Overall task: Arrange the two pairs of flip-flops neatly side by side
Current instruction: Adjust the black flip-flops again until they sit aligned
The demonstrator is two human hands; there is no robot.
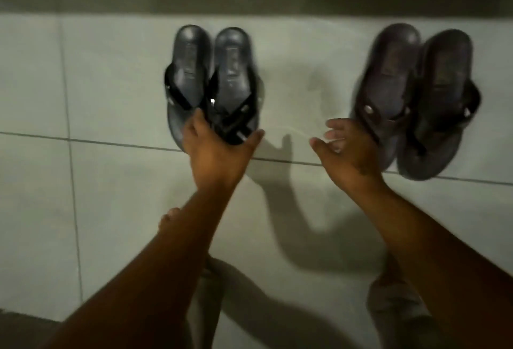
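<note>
Each pair is already matched up. The left hand [215,151] clasps the black pair [213,85] at its toes; the right hand [347,151] is spread beside the brown pair [416,98]. A wide gap remains between pairs.

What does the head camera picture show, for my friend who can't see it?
Two pairs of dark flip-flops sit on a pale tiled floor: the black pair under the left hand, the brown pair beside the open right hand.

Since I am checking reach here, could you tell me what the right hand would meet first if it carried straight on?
Probably the brown pair: the right hand points up-left of frame beside its near toe end, possibly touching already; depth is unclear.
</note>
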